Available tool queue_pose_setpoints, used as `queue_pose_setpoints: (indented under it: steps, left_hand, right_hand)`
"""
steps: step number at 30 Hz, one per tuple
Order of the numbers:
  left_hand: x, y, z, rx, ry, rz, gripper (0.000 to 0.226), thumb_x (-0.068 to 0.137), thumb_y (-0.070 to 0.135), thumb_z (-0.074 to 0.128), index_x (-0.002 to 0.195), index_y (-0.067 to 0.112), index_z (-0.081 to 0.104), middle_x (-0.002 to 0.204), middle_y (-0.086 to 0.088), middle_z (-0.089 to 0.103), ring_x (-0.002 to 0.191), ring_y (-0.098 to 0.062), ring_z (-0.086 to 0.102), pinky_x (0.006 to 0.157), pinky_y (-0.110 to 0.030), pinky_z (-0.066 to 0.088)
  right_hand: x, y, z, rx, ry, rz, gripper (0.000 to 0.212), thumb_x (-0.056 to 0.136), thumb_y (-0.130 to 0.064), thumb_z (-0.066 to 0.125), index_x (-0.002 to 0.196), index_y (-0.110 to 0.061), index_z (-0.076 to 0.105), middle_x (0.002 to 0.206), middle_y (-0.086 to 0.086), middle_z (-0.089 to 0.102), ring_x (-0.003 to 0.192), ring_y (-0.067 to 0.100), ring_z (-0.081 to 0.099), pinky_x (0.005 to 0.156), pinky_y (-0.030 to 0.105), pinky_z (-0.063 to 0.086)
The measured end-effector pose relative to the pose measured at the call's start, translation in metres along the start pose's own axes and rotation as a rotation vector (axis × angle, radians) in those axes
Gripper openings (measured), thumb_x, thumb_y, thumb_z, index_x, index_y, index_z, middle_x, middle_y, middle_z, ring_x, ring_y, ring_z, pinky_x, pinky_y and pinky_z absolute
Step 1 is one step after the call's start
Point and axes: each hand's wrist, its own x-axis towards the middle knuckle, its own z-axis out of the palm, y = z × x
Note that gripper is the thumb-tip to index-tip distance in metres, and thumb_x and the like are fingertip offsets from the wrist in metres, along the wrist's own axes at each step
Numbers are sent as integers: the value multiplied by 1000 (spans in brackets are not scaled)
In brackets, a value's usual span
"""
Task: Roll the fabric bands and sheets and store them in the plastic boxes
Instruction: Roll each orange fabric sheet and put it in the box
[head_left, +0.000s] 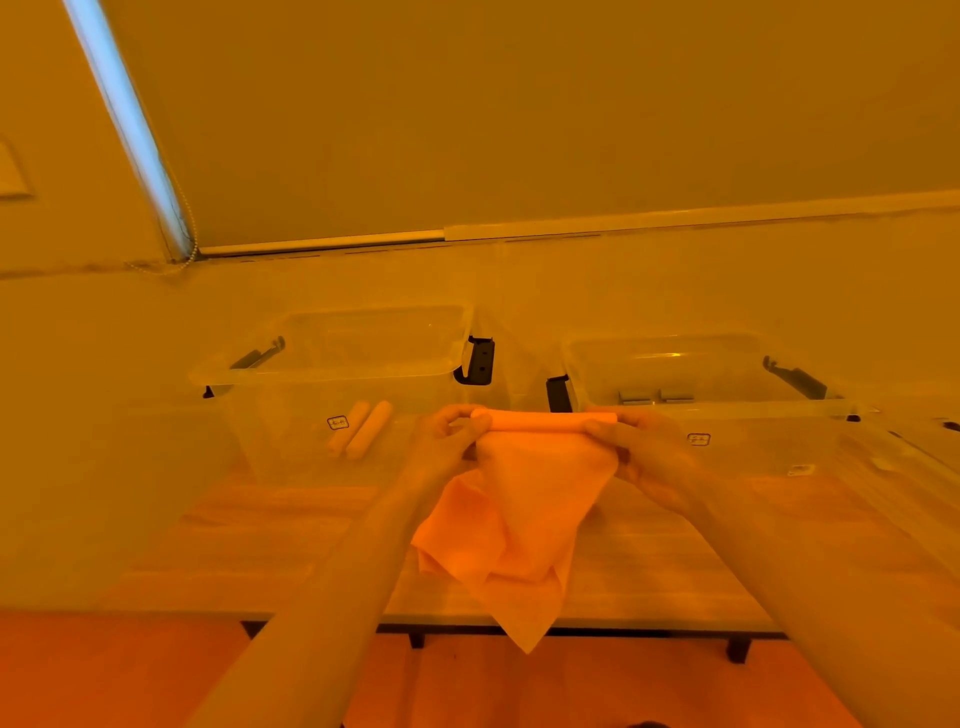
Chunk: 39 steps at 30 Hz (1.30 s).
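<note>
I hold an orange fabric sheet (524, 499) in the air above the wooden table (675, 551). Its top edge is wound into a thin roll, and the loose part hangs down past the table's front edge. My left hand (452, 434) pinches the roll's left end, and my right hand (631, 447) pinches its right end. Behind them stand two clear plastic boxes. The left box (322, 364) holds two rolled bands (361, 428). The right box (691, 374) has two small grey items (657, 397) near its front wall.
Black latch handles (475, 361) stick out from the sides of both boxes. A white wall and a drawn roller blind (519, 119) rise behind the table. The table's front edge (441, 621) runs below my forearms, with floor beneath.
</note>
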Motion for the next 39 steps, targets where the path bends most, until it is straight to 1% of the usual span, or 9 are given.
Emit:
queue_pose_setpoints:
  steps: [3,5,10,15,21,28,31,35,39]
  left_hand:
    - [0,-1,0,-28,6,0,15,89,26,63,103,32,63,118,-8,62,106,-26,62,82,-36,56]
    - [-1,0,0,-53,-1,0,15,90,24,63,101,35,64,119,-7,62,107,-25,61,83,-36,56]
    - [-2,3,4,-112,-1,-20,18,95,24,55,110,26,64,119,-6,60,107,-23,60,75,-28,53]
    - [1,-2,3,-106,9,-50,33,95,24,55,126,13,58,120,-11,60,108,-24,60,79,-28,53]
    - [-1,-3,1,-156,-37,-44,29,93,15,58,122,12,60,111,-10,64,92,-20,64,75,-29,55]
    - [-3,5,2,-60,35,11,25,93,25,59,118,19,60,100,-10,64,79,-18,64,66,-27,57]
    - [-2,14,2,-66,28,26,25,93,23,58,118,20,61,103,-9,64,82,-17,64,62,-23,56]
    - [3,34,2,-56,19,106,20,93,21,58,112,23,65,105,-4,63,88,-18,64,67,-25,55]
    - [10,63,5,-101,10,146,20,93,18,59,112,18,66,98,-5,63,83,-16,62,63,-21,54]
  right_hand:
    - [0,0,0,-8,5,10,25,88,-1,61,111,-10,60,99,10,65,89,20,63,71,30,57]
    - [1,0,1,43,11,4,25,88,-1,61,112,-5,62,95,9,66,84,17,63,65,26,58]
    - [3,0,-1,47,59,-9,32,86,-4,65,118,-1,62,100,12,65,85,18,64,59,23,56]
    - [3,-1,0,22,67,-15,34,85,1,64,117,-11,60,104,7,61,95,22,60,77,31,56]
    - [3,3,-2,82,31,-56,21,88,5,56,107,-3,63,101,14,65,89,19,64,70,23,57]
    - [2,2,-3,-60,39,-25,18,88,-6,63,105,-11,66,98,8,70,91,21,67,75,32,57]
    - [2,-6,-1,-58,44,-45,16,86,-11,66,102,-13,67,96,6,71,86,18,68,72,30,57]
    - [3,-23,1,-17,41,-77,12,90,-16,63,100,-13,66,95,5,71,85,17,68,75,31,56]
    - [5,-49,6,38,6,-109,9,92,-15,59,99,-16,64,88,0,69,71,7,67,65,22,57]
